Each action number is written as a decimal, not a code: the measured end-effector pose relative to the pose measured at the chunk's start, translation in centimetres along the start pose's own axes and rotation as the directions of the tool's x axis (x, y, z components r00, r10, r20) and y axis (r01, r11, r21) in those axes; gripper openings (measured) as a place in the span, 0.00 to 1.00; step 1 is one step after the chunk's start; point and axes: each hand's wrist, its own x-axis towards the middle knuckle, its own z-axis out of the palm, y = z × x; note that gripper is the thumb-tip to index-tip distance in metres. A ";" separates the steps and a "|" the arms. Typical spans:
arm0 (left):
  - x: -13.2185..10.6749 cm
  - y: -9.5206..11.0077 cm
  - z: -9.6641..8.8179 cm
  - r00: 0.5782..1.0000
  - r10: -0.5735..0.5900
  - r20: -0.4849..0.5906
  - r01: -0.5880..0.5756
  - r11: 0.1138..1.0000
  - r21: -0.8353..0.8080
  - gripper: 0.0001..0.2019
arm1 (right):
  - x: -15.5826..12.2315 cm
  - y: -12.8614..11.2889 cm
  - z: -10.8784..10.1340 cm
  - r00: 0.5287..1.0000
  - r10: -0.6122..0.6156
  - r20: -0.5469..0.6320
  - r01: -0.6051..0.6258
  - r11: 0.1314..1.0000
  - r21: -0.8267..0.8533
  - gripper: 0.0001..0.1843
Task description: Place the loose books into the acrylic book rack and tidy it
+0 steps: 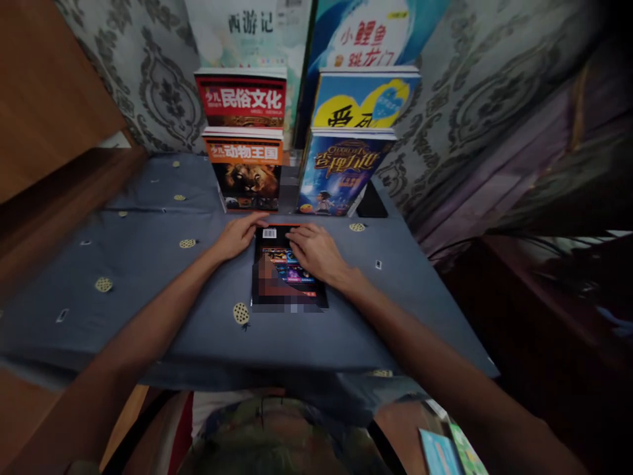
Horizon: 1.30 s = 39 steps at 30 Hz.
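A dark-covered book (287, 284) lies flat on the grey-blue tablecloth (163, 277), back cover up with a barcode near its far edge. My left hand (240, 234) rests at the book's far left corner, fingers bent over its edge. My right hand (316, 252) lies flat on the cover, fingers stretched toward the far edge. Neither hand lifts the book.
Beyond the book, picture books stand in tiers: an orange lion book (246, 170), a red one (241, 99) above it, a blue one (341, 173) and a yellow-blue one (363, 99). A patterned wall is behind. A wooden panel (44, 86) is left, dark furniture right.
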 end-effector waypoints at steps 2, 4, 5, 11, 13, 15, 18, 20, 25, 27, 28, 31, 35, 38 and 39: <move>0.0 -0.1 0.1 1.000 -0.001 -0.004 0.001 1.000 -0.030 0.25 | 1.1 -1.6 0.5 0.988 -0.151 0.036 0.149 0.987 0.056 0.18; 0.0 -0.2 0.2 1.000 0.003 -0.009 -0.004 0.998 -0.060 0.25 | 1.9 -2.8 1.1 0.975 -0.219 0.041 0.215 0.973 0.077 0.18; -0.1 -0.3 0.2 1.000 0.007 -0.012 -0.008 0.997 -0.072 0.24 | 2.1 -3.3 1.4 0.975 -0.221 0.035 0.218 0.973 0.078 0.19; -0.1 -0.7 0.4 0.999 0.024 -0.026 -0.026 0.995 -0.095 0.23 | 0.4 -4.1 1.5 0.969 -0.246 0.020 0.239 0.958 0.161 0.19; -0.1 -0.6 0.4 0.999 0.025 -0.021 -0.027 0.995 -0.095 0.23 | -0.9 -4.6 1.0 0.959 -0.283 0.021 0.272 0.940 0.207 0.18; -0.2 -0.6 0.4 1.000 0.026 -0.015 -0.027 0.995 -0.093 0.23 | -2.2 -5.5 0.5 0.947 -0.321 0.015 0.307 0.918 0.250 0.18; -0.2 -0.4 0.3 1.000 0.018 -0.017 -0.020 0.997 -0.075 0.22 | -4.1 -7.0 -0.1 0.939 -0.344 0.017 0.325 0.901 0.286 0.18; -0.2 -0.3 0.3 1.000 0.012 -0.018 -0.013 0.998 -0.058 0.22 | -5.1 -8.0 -0.4 0.946 -0.323 0.033 0.304 0.915 0.264 0.18; -0.3 0.3 0.2 1.000 0.030 -0.004 -0.030 1.000 0.009 0.20 | -6.6 -10.0 -0.4 0.977 -0.203 0.072 0.196 0.976 0.094 0.21; -0.5 0.5 0.2 0.999 0.044 0.003 -0.044 0.998 0.051 0.20 | -7.0 -10.5 -0.5 0.980 -0.185 0.074 0.180 0.981 0.066 0.22; -0.5 0.5 0.1 0.999 0.047 0.007 -0.047 0.997 0.068 0.20 | -7.3 -10.6 -0.6 0.982 -0.172 0.072 0.168 0.984 0.064 0.22; -0.6 0.6 0.1 0.999 0.048 0.018 -0.050 0.994 0.093 0.20 | -8.7 -10.3 -1.2 0.993 -0.112 0.046 0.109 0.991 0.079 0.21; -0.7 0.6 0.1 0.999 0.047 0.028 -0.050 0.993 0.111 0.19 | -11.1 -8.3 -1.9 1.000 -0.020 0.000 0.020 0.996 0.086 0.20; -0.6 1.0 0.2 0.998 0.046 0.040 -0.051 0.990 0.135 0.19 | -12.3 -6.4 -1.8 0.998 0.058 -0.013 -0.057 0.996 0.062 0.23; -0.6 1.2 0.2 0.998 0.048 0.048 -0.055 0.988 0.146 0.19 | -12.5 -6.0 -1.8 0.997 0.072 -0.012 -0.071 0.996 0.054 0.25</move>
